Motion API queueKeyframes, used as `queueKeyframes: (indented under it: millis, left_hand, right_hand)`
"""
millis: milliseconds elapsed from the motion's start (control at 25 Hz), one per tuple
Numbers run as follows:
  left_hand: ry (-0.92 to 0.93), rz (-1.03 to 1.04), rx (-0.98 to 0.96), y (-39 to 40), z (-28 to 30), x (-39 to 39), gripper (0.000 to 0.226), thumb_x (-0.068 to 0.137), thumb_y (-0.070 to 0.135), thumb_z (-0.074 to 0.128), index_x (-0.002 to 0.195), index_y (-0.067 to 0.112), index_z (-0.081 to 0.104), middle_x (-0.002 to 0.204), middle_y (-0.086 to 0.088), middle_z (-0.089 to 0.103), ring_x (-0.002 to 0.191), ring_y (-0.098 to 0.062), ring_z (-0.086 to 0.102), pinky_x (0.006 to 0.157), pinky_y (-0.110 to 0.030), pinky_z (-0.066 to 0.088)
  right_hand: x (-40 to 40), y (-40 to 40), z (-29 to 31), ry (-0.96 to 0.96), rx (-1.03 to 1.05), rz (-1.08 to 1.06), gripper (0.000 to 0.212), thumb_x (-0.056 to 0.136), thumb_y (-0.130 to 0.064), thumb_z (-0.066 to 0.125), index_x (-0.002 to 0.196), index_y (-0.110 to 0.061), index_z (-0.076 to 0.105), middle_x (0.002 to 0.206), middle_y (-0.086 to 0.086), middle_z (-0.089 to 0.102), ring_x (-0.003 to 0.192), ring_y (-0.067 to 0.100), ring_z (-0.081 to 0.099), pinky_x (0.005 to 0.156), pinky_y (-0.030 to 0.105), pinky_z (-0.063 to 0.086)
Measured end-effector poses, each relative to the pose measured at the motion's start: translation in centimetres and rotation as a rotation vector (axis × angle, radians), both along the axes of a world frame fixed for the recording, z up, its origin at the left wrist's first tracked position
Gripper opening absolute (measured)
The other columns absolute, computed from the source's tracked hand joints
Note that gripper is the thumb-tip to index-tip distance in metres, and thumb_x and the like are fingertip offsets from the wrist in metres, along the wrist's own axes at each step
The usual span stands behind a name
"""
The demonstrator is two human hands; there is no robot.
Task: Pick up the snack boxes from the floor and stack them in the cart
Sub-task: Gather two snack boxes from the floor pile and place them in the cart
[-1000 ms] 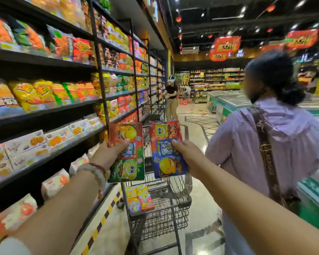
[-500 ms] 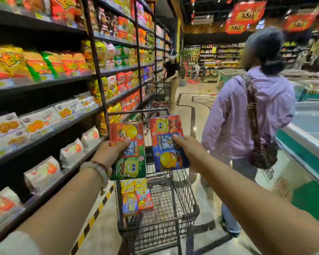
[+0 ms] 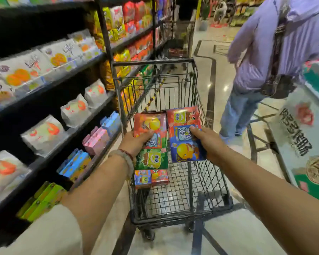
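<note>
My left hand (image 3: pixel 136 142) grips a red-and-green cartoon snack box (image 3: pixel 151 140) by its left edge, inside the black wire cart (image 3: pixel 153 62). My right hand (image 3: pixel 208 142) grips a red-and-blue cartoon snack box (image 3: pixel 184 133) by its right edge, beside the first one. Both boxes hang above the cart's mesh floor. Under them, at the cart's near-left corner, lie other small snack boxes (image 3: pixel 151 178), partly hidden by the left-hand box.
Dark shelves (image 3: pixel 50 85) full of snack bags and boxes run along the left, close to the cart. A person in a lilac jacket (image 3: pixel 276 46) stands right of the cart's far end. A chest freezer (image 3: pixel 306 144) lines the right side. A second cart (image 3: pixel 180 39) stands farther down the aisle.
Both hands have lowered the two boxes from chest height down into the cart basket. My view has tipped downward, and the person on the right has shifted toward the freezer.
</note>
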State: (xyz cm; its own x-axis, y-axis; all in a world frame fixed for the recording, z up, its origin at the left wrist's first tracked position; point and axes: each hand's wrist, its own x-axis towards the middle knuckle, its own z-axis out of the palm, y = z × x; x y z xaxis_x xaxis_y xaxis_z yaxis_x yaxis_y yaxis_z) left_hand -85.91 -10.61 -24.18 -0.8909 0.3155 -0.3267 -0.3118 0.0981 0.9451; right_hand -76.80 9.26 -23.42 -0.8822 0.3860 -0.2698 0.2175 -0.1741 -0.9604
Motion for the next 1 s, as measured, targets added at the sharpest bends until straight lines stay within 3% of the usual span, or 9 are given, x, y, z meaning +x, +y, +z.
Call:
queueKeyframes:
  millis: [80,160,320,440,520,640,760,880,1000]
  left_hand:
    - [-0.062,0.034,-0.084,0.7,-4.1,-1.4,0.091,0.041,0.067,0.083,0.115,0.019,0.060,0.112,-0.007,0.068,0.098,-0.028,0.067,0.091,-0.050,0.051]
    - [-0.099,0.078,-0.110,1.0,-8.9,-2.9,0.106,0.027,0.071,0.082,0.117,0.021,0.058,0.112,-0.006,0.068,0.098,-0.028,0.067,0.091,-0.050,0.050]
    - [-0.139,0.133,-0.246,1.9,-11.8,-2.3,0.077,0.047,0.056,0.084,0.111,0.018,0.061,0.108,-0.006,0.069,0.096,-0.027,0.067,0.090,-0.047,0.052]
    - [-0.167,0.193,-0.280,2.7,-15.6,-1.9,0.074,0.058,0.046,0.085,0.114,0.008,0.054,0.117,-0.007,0.062,0.106,-0.026,0.061,0.095,-0.036,0.047]
    - [-0.197,0.259,-0.370,3.2,-18.8,-1.2,0.066,0.069,0.030,0.082,0.119,0.005,0.048,0.120,-0.009,0.056,0.109,-0.023,0.055,0.090,-0.026,0.043]
    - [-0.249,0.321,-0.445,3.3,-22.7,-0.2,0.043,0.069,0.019,0.082,0.100,0.002,0.058,0.098,-0.008,0.065,0.085,-0.017,0.062,0.066,-0.021,0.050]
    - [-0.335,0.288,-0.627,2.5,-26.8,-0.1,0.065,0.059,0.037,0.078,0.108,-0.001,0.058,0.106,-0.016,0.067,0.096,-0.030,0.065,0.079,-0.034,0.054]
    - [-0.372,0.248,-0.832,2.9,-29.5,-0.2,0.049,0.083,0.026,0.065,0.119,-0.002,0.047,0.123,-0.024,0.056,0.112,-0.039,0.056,0.091,-0.041,0.048]
    - [-0.432,0.214,-0.958,3.7,-31.1,-0.2,0.045,0.091,0.017,0.054,0.127,-0.006,0.038,0.134,-0.026,0.046,0.125,-0.041,0.044,0.101,-0.045,0.040]
  right_hand:
    - [-1.6,0.6,-3.4,-0.067,-0.030,0.016,0.025,0.099,-0.020,0.047,0.086,-0.006,0.063,0.070,0.008,0.072,0.055,0.019,0.068,0.056,0.032,0.059]
    - [-3.2,1.3,-6.8,-0.125,-0.056,0.034,0.027,0.099,-0.021,0.048,0.083,-0.007,0.065,0.069,0.008,0.072,0.055,0.019,0.068,0.058,0.034,0.058]
    - [-4.8,2.0,-13.7,-0.271,-0.057,0.060,0.030,0.096,-0.028,0.053,0.080,-0.005,0.062,0.068,0.016,0.067,0.052,0.027,0.062,0.062,0.040,0.054]
    - [-5.1,2.4,-19.4,-0.357,-0.046,0.083,0.036,0.094,-0.029,0.055,0.089,0.006,0.060,0.080,0.028,0.058,0.068,0.035,0.052,0.068,0.049,0.044]
    - [-5.4,2.4,-22.9,-0.406,-0.057,0.075,0.033,0.097,-0.021,0.052,0.093,0.010,0.059,0.075,0.023,0.065,0.064,0.032,0.058,0.064,0.041,0.049]
    - [-5.3,1.6,-26.6,-0.504,-0.032,0.102,0.020,0.097,-0.014,0.051,0.083,-0.005,0.060,0.054,0.000,0.065,0.044,0.010,0.061,0.046,0.019,0.049]
    - [-4.9,0.4,-29.4,-0.619,-0.035,0.118,0.026,0.095,-0.012,0.054,0.069,-0.012,0.052,0.061,0.005,0.057,0.049,0.015,0.055,0.051,0.021,0.044]
    - [-4.6,-0.3,-31.5,-0.706,0.009,0.147,0.027,0.094,-0.014,0.056,0.068,-0.014,0.049,0.066,0.006,0.053,0.058,0.016,0.049,0.057,0.024,0.038]
    - [-4.5,-0.4,-33.5,-0.767,0.046,0.187,0.012,0.093,-0.010,0.056,0.081,-0.007,0.058,0.073,0.008,0.058,0.063,0.018,0.052,0.057,0.024,0.040]
